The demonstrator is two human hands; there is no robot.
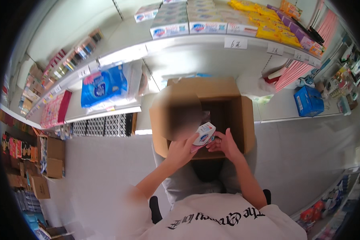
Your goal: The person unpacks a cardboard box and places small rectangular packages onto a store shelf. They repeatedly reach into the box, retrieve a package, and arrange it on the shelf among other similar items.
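Note:
My left hand (181, 153) grips a small white soap box (205, 133) with a blue logo and a pink side. The box is tilted above an open cardboard carton (247, 126), which stands between my knees with its flaps spread. At the soap box's right end is my right hand (228, 147), its thumb raised apart and its fingers bent near the box edge. Whether those fingers touch it is hard to tell. A blurred patch hides the carton's left part, and its inside is dark.
The shelf ahead bears stacked soap boxes (169, 27), yellow packets (268, 22) and handwritten price tags (235, 43). Below it lie a blue plastic pack (103, 85) and a blue box (309, 102). Another opened carton (54, 156) stands on the floor at left.

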